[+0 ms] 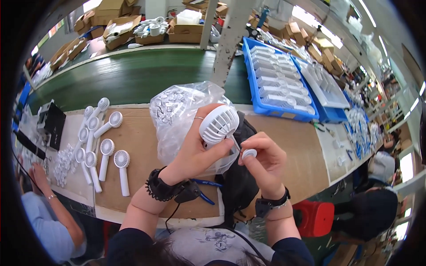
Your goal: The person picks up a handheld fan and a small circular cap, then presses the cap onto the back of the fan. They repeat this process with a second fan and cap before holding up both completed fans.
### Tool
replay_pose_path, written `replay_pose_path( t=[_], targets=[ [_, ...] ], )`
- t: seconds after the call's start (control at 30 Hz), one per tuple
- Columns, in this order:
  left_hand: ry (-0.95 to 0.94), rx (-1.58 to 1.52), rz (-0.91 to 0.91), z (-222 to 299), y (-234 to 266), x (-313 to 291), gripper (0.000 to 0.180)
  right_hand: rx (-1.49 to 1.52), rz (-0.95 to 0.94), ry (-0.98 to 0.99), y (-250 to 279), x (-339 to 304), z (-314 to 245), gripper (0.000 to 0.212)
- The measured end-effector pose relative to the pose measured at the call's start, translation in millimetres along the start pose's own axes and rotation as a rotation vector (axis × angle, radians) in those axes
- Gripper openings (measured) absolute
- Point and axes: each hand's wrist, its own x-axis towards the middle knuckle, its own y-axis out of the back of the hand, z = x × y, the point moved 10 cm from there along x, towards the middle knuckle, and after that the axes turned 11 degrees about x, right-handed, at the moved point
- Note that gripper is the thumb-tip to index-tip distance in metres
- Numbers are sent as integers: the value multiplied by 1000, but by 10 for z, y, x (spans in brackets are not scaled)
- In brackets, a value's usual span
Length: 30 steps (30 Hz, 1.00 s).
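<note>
My left hand [195,148] is closed around a white handheld fan [219,125], its slatted round head tilted up; the rest of the fan is partly hidden by the fingers. Just to the right, my right hand [266,162] pinches a small white round cap [249,153] between thumb and fingers, apart from the fan head. Behind both hands sits a clear plastic bag [171,104] of small white parts. Below them, blue-handled pliers [207,198] lie partly under my left wrist, beside a black bag [239,190].
Several white handheld fans [122,170] lie on the cardboard-covered bench at left, near a heap of small clear parts [65,165] and a black box [51,124]. A green conveyor belt [128,73] runs behind. Blue trays [284,113] of white parts stand at right. A co-worker's arm [57,208] is at left.
</note>
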Motion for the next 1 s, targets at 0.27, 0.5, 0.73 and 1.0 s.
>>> replay_pose_path(
  t=[0.27, 0.5, 0.73, 1.0],
  targets=[
    [-91, 76, 116, 7, 215, -22, 56, -15, -32, -90, -122, 162, 158, 28],
    [-123, 157, 143, 39, 199, 65, 55, -142, -105, -42, -64, 267, 236, 28],
    [99, 274, 380, -494, 515, -90, 51, -162, -123, 110, 50, 304, 158, 22],
    [-63, 438, 308, -412, 338, -36, 49, -159, -162, 128, 118, 218, 30, 17]
  ],
)
